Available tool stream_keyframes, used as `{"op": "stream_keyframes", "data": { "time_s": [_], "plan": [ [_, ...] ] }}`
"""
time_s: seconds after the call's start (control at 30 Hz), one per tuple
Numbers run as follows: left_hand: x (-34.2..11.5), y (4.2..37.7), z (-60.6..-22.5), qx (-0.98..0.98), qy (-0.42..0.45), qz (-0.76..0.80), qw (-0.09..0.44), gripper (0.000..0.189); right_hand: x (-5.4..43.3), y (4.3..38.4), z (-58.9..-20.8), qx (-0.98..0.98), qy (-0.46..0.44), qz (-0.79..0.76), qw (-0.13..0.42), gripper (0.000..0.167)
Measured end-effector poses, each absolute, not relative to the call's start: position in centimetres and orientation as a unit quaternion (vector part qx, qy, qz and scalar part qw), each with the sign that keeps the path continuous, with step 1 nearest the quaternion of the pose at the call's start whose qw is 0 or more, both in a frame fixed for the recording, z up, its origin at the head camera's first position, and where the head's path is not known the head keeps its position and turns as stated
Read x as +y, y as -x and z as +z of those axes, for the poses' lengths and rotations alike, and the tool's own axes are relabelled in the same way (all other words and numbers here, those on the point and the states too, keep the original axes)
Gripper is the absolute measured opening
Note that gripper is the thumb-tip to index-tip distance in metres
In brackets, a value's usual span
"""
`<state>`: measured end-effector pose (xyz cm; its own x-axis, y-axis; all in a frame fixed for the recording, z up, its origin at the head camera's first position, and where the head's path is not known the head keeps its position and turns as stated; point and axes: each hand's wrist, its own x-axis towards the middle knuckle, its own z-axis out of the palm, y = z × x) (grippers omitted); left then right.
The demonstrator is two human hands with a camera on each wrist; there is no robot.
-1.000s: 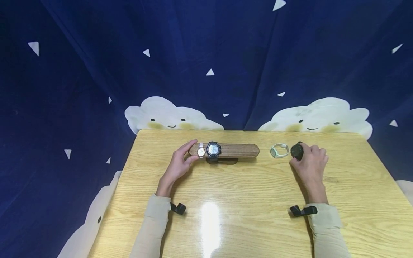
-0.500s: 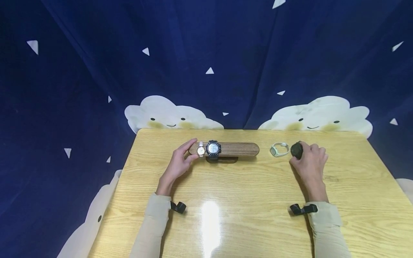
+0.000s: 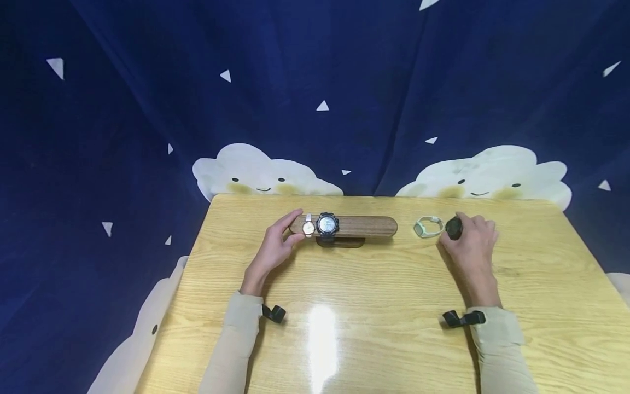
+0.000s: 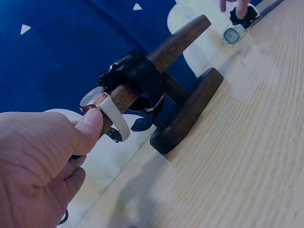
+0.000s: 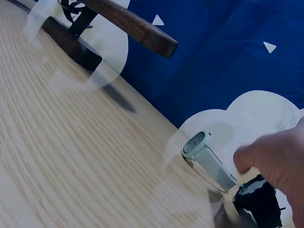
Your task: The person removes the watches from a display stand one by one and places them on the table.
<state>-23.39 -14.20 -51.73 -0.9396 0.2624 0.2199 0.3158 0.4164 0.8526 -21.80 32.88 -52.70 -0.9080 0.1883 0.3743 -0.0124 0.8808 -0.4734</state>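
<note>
Visibly, the left hand (image 3: 273,249) clamps the left end of the wooden watch stand (image 3: 371,226) between thumb and fingers, beside a white-strapped watch (image 3: 308,227) worn on its bar. A large black watch (image 3: 327,224) sits next along the stand. Well right of the stand, the right hand (image 3: 473,243) surrounds a dark watch (image 3: 454,228); whether its grip is closed cannot be told. Between that and the stand rests a pale green watch (image 3: 419,229). Beneath the stand is a wood-grained table (image 3: 384,290); behind it, a blue curtain (image 3: 275,82).
</note>
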Motion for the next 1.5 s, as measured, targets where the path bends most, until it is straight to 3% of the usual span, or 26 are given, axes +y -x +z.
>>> {"op": "stream_keyframes", "data": {
  "time_s": [0.3,0.5,0.83,1.2,1.5],
  "plan": [
    [-14.3,23.4,-51.6,-0.840,0.176,-0.512,0.031,0.065,31.0,22.3,-52.8,-0.890,-0.054,0.329,0.310,0.037],
    [-14.2,23.5,-51.8,-0.839,0.178,-0.514,0.036,0.065,29.9,22.5,-52.8,-0.864,-0.119,0.364,0.327,0.030],
    [-13.9,23.5,-51.8,-0.838,0.177,-0.515,0.032,0.066,27.9,22.3,-52.9,-0.850,-0.165,0.411,0.284,0.036],
    [-14.0,23.5,-51.6,-0.840,0.179,-0.511,0.033,0.065,25.5,21.5,-53.1,-0.854,-0.151,0.463,0.182,0.045],
    [-14.1,23.4,-51.7,-0.837,0.175,-0.517,0.033,0.066,24.6,22.2,-52.8,-0.845,-0.166,0.477,0.174,0.051]
  ]
}}
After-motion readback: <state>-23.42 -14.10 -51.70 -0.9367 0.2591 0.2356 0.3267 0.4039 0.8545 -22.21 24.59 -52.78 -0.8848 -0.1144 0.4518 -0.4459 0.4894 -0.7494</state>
